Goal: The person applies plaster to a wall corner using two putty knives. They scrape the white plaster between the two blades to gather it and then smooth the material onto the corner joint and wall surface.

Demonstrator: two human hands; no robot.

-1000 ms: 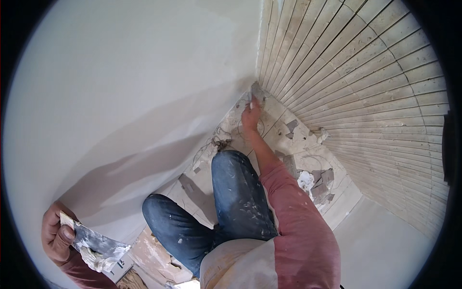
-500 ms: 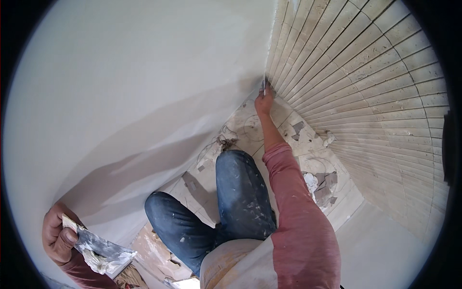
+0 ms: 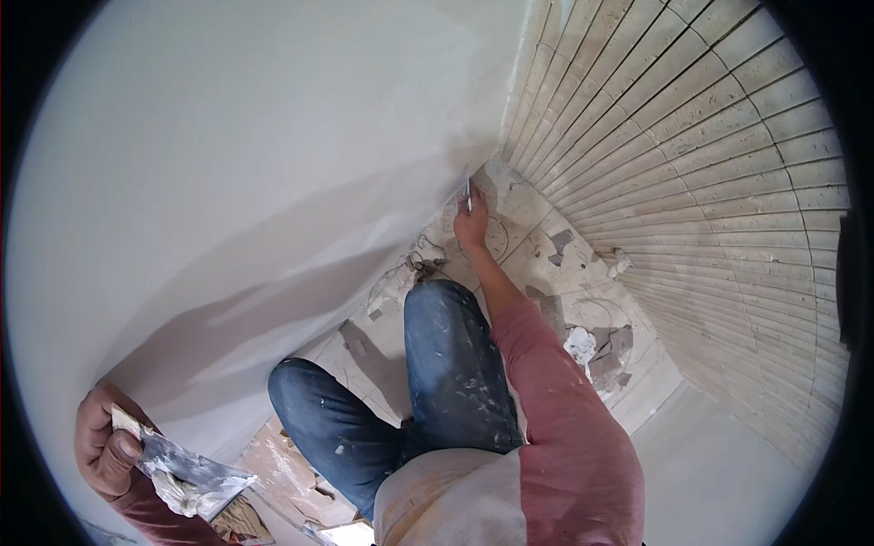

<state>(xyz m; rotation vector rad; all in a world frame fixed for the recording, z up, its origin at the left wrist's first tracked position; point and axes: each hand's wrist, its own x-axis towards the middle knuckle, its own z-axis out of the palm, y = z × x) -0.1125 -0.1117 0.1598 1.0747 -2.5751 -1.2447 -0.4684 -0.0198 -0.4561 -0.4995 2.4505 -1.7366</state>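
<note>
R hand [image 3: 471, 227] grips small putty knife [image 3: 468, 193] at wall corner [image 3: 473, 155]; thin, stiff blade, likely light. L hand [image 3: 107, 443] holds wide trowel [image 3: 196, 471] w/ wet filler: probably slippery, take by handle.

Smooth white wall [image 3: 255, 155] meets tiled wall [image 3: 710, 182]; littered floor [image 3: 583, 300].

Right arm outstretched, right hand [image 3: 471, 229] gripping; left hand [image 3: 107, 448] clenched low

Room under renovation: fresh white plaster wall [image 3: 255, 164] seen at left, bare tiled wall [image 3: 710, 155] at right, plaster-spattered floor [image 3: 583, 273] with debris at centre.
</note>
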